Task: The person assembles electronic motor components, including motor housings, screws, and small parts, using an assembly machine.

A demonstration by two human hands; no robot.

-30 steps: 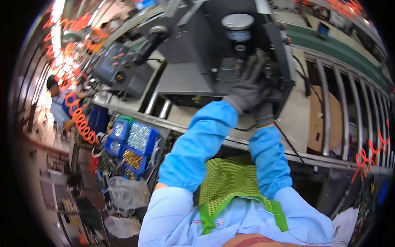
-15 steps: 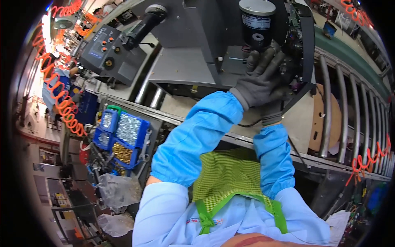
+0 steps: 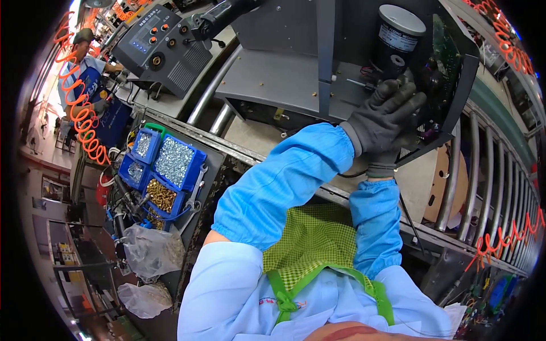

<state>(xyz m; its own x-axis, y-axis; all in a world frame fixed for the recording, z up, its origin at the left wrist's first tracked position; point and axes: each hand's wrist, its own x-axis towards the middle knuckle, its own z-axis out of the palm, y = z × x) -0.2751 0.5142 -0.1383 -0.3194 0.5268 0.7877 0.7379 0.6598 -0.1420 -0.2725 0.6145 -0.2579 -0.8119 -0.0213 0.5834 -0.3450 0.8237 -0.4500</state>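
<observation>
The case (image 3: 352,51) spans the top centre of the frame, open on its near side: dark grey sheet metal with an upright divider (image 3: 325,57) and a flat, lighter grey shelf (image 3: 267,71) to its left. Right of the divider sits the motor (image 3: 395,42), a black cylinder with a pale silver cap and a label; a thin metal rod (image 3: 358,83) pokes out at its lower left, and a green board (image 3: 443,45) lines the right wall. The left hand (image 3: 387,116), grey-gloved, lies back-up over the case's lower right part, fingers stretched toward the motor's base. The right hand (image 3: 384,160) is mostly hidden beneath it, so I cannot tell whether either of the hands grips anything. Blue bins (image 3: 197,166) of small metal parts sit at left.
</observation>
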